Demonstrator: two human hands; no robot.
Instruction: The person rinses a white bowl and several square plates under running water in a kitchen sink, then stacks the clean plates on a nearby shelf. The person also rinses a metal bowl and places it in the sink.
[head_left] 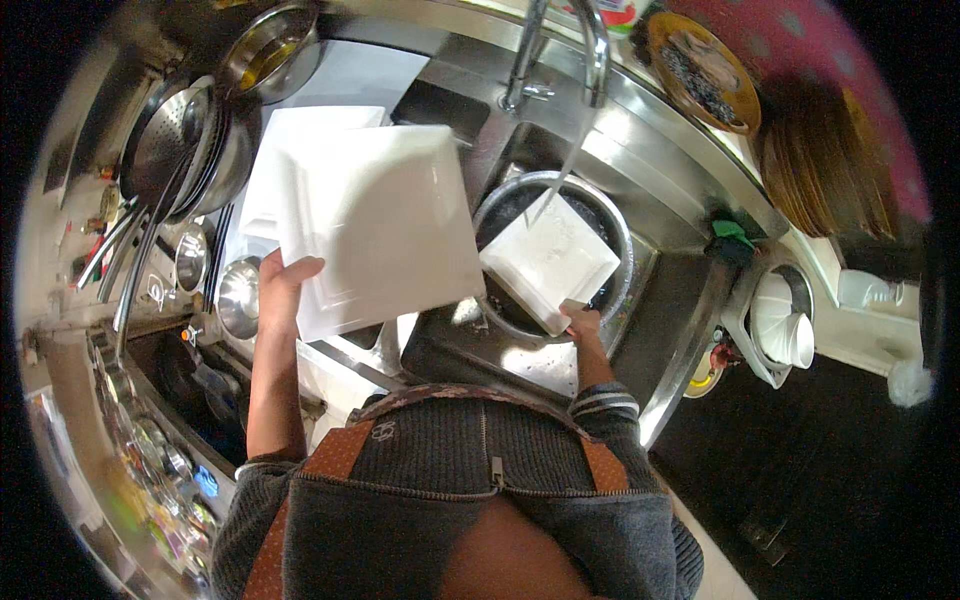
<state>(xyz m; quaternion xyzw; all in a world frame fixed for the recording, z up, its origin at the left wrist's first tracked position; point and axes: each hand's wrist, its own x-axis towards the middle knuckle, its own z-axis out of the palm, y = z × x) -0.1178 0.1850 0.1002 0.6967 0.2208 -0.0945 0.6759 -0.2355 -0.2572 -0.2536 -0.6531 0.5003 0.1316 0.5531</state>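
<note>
My left hand (285, 290) grips a large square white plate (385, 220) by its left edge, holding it above the counter and sink edge. Behind it is another white square piece (262, 180), partly hidden. My right hand (583, 322) is closed on the lower corner of a smaller square white plate (545, 255), which is tilted inside a round metal basin (626, 245) in the sink. Water runs from the tap (592, 70) onto this plate.
Stainless sink (665, 320) around the basin; pans and colander (150, 150) left; metal bowls (238, 300) near my left hand; metal pot (255, 55) at back left. Food plate (700, 70), brown plate stack (825, 170), green scrubber (733, 235) and container with white items (775, 320) at right.
</note>
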